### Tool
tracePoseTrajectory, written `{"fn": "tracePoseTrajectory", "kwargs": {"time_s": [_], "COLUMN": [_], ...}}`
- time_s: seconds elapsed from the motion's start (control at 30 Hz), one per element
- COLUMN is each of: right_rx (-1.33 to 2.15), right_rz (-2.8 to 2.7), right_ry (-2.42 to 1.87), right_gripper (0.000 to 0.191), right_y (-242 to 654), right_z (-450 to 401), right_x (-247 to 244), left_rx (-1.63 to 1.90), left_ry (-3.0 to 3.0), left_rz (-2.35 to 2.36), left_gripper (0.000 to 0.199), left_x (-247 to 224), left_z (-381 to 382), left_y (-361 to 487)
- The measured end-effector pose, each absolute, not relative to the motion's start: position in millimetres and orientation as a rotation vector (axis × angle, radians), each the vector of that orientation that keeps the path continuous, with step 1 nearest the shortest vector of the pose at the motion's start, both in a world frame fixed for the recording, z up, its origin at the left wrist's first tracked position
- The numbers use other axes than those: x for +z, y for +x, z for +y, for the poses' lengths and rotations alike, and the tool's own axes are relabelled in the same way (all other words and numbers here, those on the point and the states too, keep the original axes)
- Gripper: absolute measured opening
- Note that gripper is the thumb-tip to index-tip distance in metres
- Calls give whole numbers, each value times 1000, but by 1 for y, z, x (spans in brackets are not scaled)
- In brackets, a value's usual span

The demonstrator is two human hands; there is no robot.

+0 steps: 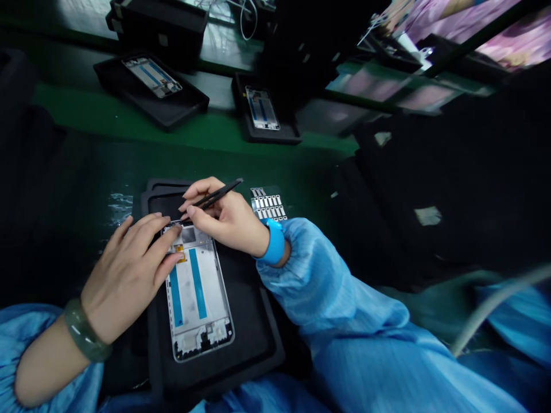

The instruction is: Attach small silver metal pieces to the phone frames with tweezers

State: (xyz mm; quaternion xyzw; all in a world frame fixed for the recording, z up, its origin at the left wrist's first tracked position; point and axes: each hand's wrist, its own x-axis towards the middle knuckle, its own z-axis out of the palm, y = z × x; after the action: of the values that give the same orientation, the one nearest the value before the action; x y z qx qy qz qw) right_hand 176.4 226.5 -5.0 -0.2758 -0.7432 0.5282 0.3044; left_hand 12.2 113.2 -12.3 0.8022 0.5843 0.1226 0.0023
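Fine control is given by the tweezers (217, 193), which are held pen-like in the right hand (228, 215), pinched between thumb and fingers, with the tips brought low to the top edge of a phone frame (198, 292). The frame lies lengthwise in a black tray (258, 344) at lower centre. It is steadied by the left hand (127, 275), open and empty, its fingers spread and resting on the frame's upper end, close to the tips. The right wrist, wearing a blue strap (274, 242), is raised, the forearm coming in from the lower right. A sheet of small silver parts (268, 203) lies just beyond the right hand.
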Motion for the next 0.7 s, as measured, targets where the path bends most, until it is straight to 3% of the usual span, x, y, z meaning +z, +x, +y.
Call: {"fn": "tracePoseTrajectory", "kwargs": {"time_s": [0.7], "right_rx": [996], "right_rz": [-2170], "right_ry": [-627], "right_gripper": [13], "right_y": [175], "right_z": [224], "right_x": [-4], "left_rx": [457], "left_ry": [2481], "left_rz": [1806], "left_gripper": [35], "left_x": [-14], "left_z": [113], "left_y": [11]}}
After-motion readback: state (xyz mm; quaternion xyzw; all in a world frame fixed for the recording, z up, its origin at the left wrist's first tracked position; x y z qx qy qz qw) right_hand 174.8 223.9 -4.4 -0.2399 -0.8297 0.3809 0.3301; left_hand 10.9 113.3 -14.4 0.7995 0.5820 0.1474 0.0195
